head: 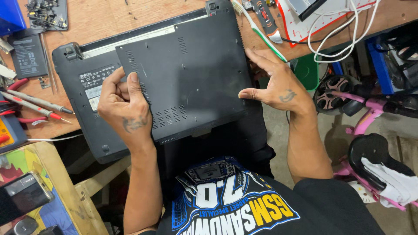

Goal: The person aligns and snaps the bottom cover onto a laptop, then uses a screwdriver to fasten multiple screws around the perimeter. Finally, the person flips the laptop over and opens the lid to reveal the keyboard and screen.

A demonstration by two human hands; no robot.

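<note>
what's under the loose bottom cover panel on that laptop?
Not visible. The panel lies flat over the upturned laptop, left hand at its left edge, right hand at its right. Only surrounding base and label stickers show.

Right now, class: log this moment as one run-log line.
left hand: fingers on bottom cover panel left edge | right hand: at panel's right edge | laptop: upside down on wooden bench

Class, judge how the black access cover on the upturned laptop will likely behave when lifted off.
The access cover looks thin and broad, so probably light and somewhat flexible. Its vent slots suggest plastic that might crack if bent. The left hand and right hand touch opposite edges, suggesting it handles best supported on both sides.
</note>
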